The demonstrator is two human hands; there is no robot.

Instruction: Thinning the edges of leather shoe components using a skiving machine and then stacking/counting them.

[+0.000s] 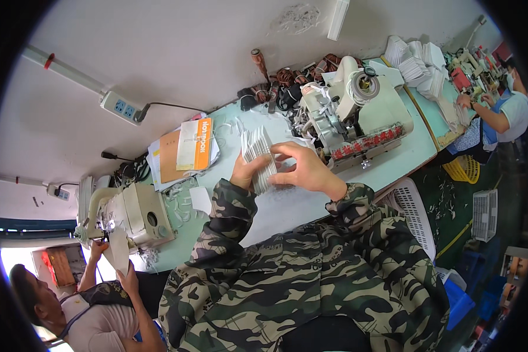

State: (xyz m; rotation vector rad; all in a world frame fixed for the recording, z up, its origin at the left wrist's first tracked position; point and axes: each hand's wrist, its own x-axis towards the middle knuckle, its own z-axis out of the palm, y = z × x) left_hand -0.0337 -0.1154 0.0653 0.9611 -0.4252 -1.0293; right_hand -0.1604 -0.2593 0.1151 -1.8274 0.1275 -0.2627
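Observation:
A stack of thin white pieces [257, 146], their edges fanned in layers, is held upright over the table before me. My left hand [246, 171] wraps round the stack's left side, thumb across its front. On the other side my right hand [304, 168] has its thumb and fingers bent against the stack's right edge. The material of the pieces is not clear; they look like flat, stiff cut pieces. Just right of my hands stands a cream sewing machine [387, 114] with a white thread spool on top.
The pale green table [217, 126] bears a notebook with an orange strip [195, 145], white scraps and dark cords. At left a co-worker [97, 317] holds a white piece at another machine [144, 214]. White stacks [413, 64] and another person [513, 111] are far right. A white basket [413, 211] stands beside me.

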